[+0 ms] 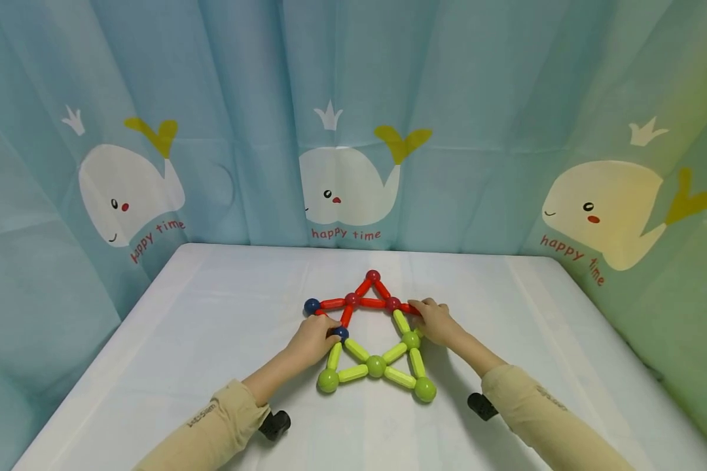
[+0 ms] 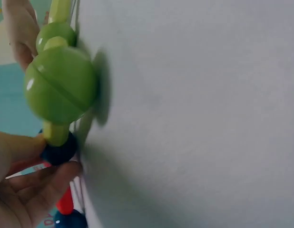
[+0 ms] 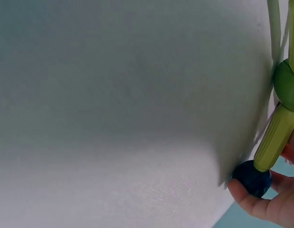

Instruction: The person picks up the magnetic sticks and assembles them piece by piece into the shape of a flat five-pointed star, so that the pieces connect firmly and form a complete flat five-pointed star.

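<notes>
A flat, star-like frame of toy rods and balls lies mid-table. Its far part has red rods [image 1: 372, 303] and red balls [image 1: 373, 276]; the near part has light green rods [image 1: 353, 373] and green balls [image 1: 376, 366]. My left hand [image 1: 312, 340] pinches a dark blue ball [image 2: 60, 151] at the frame's left corner, where red and green rods meet. Another blue ball [image 1: 312, 307] sits just beyond that hand. At the right corner my right hand [image 1: 438, 322] holds a dark blue ball [image 3: 251, 178] between thumb and fingers, at a green rod's end; the head view hides this ball.
The frame rests on a white-covered table [image 1: 241, 288]. Behind and along the sides hangs a light blue curtain [image 1: 483, 78] with printed whales. Black wrist devices [image 1: 275, 425] sit under both forearms, close to the tabletop.
</notes>
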